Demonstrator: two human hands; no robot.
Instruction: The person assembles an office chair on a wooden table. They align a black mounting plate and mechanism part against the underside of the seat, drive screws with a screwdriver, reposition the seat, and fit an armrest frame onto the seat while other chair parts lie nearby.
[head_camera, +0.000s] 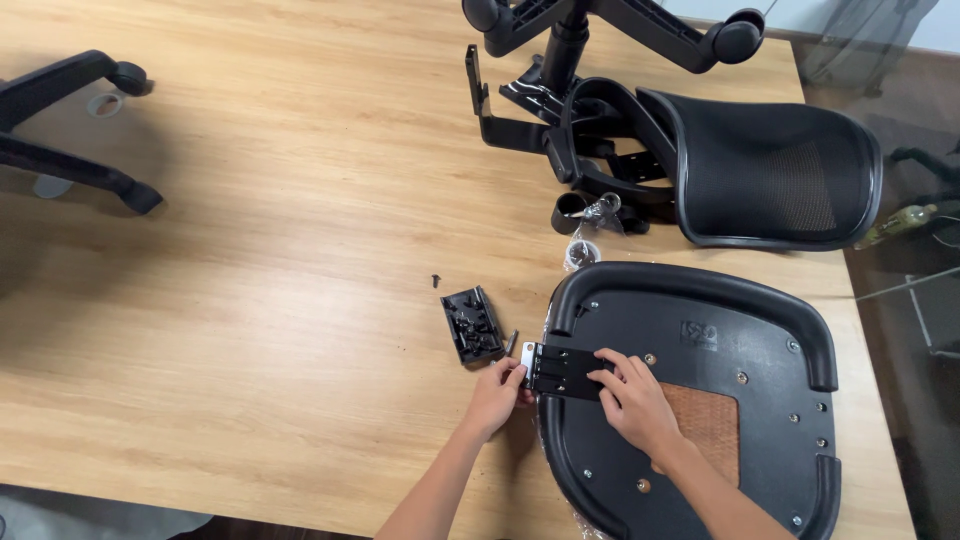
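Observation:
A black chair seat lies upside down on the wooden table, at the right front. A flat black metal bracket rests on the seat's left edge. My right hand presses down on the bracket with spread fingers. My left hand pinches the bracket's left end, where a pale tag shows. Just left of them lie a small black plastic tray of screws, a loose bolt and a tiny screw.
A black mesh chair back with arm parts lies behind the seat. A chair base with casters stands at the table's far edge. A clear plastic bag lies between them. Another caster base reaches in from the left.

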